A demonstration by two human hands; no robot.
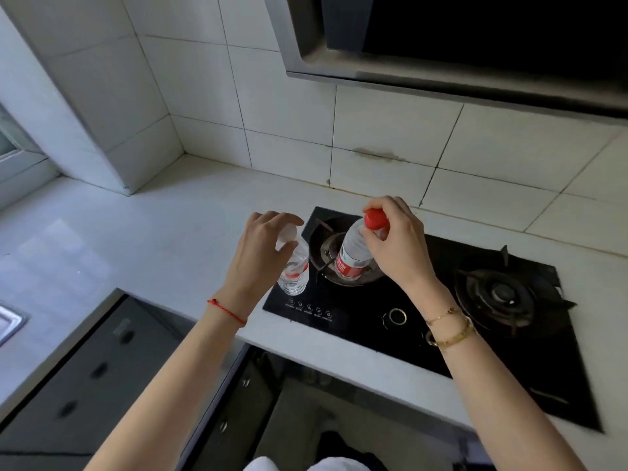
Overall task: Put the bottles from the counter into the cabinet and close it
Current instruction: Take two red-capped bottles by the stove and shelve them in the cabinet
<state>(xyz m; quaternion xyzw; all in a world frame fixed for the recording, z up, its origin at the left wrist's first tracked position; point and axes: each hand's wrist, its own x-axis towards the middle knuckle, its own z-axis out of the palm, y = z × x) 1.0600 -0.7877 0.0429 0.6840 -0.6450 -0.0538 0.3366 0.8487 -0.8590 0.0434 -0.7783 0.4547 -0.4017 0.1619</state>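
Note:
Two clear plastic water bottles stand upright by the black gas hob. The white-capped bottle (pixel 295 271) stands at the hob's left edge. My left hand (pixel 263 248) is around its neck and cap, fingers curled on it. The red-capped bottle (pixel 353 254) with a red label is over the left burner. My right hand (pixel 396 239) pinches its neck just under the red cap. Below the counter a dark cabinet door (pixel 102 375) hangs open on the left, and the cabinet opening (pixel 306 413) is under the hob.
The black glass hob (pixel 424 321) has a second burner (pixel 503 294) on the right. White counter (pixel 153 232) stretches left to a metal sink corner (pixel 8 322). A range hood (pixel 441 45) hangs overhead. Tiled wall stands behind.

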